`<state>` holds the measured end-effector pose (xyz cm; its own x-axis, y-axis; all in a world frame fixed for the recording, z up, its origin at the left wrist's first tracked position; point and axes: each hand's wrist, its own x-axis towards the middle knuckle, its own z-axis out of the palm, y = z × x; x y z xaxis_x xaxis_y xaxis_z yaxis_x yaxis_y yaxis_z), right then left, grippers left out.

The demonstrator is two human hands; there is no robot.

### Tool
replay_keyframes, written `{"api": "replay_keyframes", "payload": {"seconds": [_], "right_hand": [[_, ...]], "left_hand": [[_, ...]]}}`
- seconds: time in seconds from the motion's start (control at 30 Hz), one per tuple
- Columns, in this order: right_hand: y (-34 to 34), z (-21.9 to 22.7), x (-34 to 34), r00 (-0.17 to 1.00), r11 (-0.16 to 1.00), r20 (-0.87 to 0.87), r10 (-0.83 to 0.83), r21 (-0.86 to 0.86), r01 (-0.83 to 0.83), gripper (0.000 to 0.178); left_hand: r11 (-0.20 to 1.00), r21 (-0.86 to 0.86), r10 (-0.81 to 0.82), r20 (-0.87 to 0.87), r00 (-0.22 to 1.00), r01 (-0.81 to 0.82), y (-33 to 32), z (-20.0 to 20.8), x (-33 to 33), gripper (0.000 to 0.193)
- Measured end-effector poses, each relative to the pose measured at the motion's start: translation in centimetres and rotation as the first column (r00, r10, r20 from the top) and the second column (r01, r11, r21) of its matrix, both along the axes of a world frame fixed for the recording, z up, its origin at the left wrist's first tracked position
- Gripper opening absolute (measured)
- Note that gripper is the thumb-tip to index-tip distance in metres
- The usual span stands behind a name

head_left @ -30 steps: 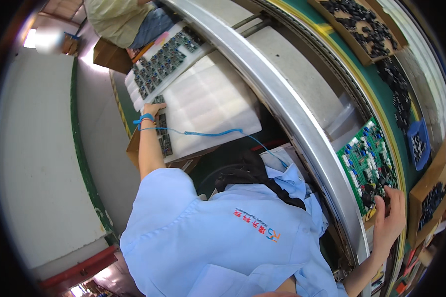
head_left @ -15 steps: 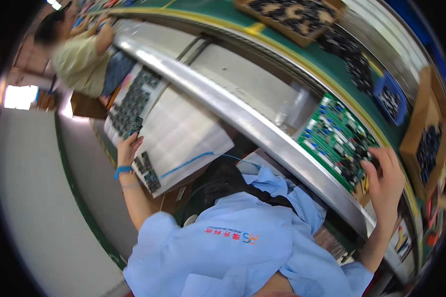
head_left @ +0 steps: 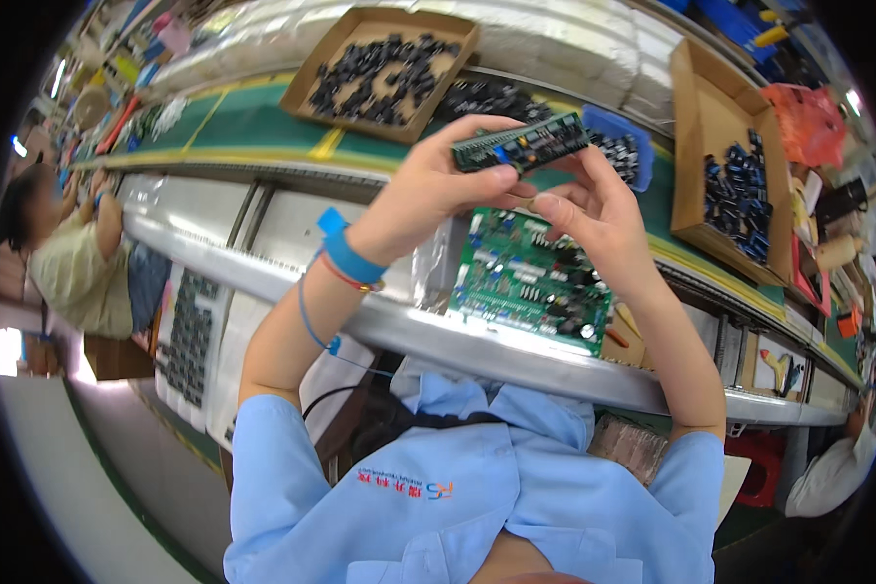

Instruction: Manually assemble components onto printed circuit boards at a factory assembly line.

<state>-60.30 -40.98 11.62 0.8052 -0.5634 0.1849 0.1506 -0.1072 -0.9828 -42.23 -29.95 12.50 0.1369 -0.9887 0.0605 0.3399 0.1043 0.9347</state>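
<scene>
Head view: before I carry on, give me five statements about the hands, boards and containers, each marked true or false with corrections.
1. The left hand holds a small green rectangular circuit board. True.
2. The blue wrist strap is on the right wrist. False: the blue wrist strap is on the left wrist.
3. The large green rectangular circuit board is bare of components. False: many electronic components stand on the large green rectangular circuit board.
4. The shallow brown cardboard tray left of the blue plastic bin holds loose black parts. True.
5. The blue plastic bin is empty. False: it holds small dark-and-white parts.
</scene>
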Motion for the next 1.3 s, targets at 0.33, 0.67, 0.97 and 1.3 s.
{"api": "replay_keyframes", "payload": {"seconds": [0.33, 0.67, 0.97, 1.3], "right_hand": [[-5.3, -1.2, -1.0, 0.951, 0.950, -0.019, -0.309, -0.042, 0.308, 0.039], [-6.3, -2.7, -0.6, 0.933, 0.879, 0.152, -0.327, -0.314, 0.359, 0.024], [-5.5, -1.5, -0.8, 0.927, 0.888, 0.028, -0.373, -0.278, 0.366, 0.028], [-7.6, -3.7, -3.0, 0.923, 0.825, -0.073, -0.377, -0.478, 0.300, 0.044]], "left_hand": [[0.987, 0.050, -0.148, -0.106, 0.983, 0.154, -5.6, -2.1, -2.3, 0.053], [0.991, 0.095, -0.090, -0.045, 0.995, 0.094, -5.8, -3.0, -0.7, 0.044], [0.976, 0.216, 0.137, -0.504, 0.853, -0.029, -5.8, -3.3, 0.3, 0.037], [0.996, 0.056, 0.089, -0.483, 0.871, -0.070, -5.9, -4.1, 1.5, 0.040]]}}
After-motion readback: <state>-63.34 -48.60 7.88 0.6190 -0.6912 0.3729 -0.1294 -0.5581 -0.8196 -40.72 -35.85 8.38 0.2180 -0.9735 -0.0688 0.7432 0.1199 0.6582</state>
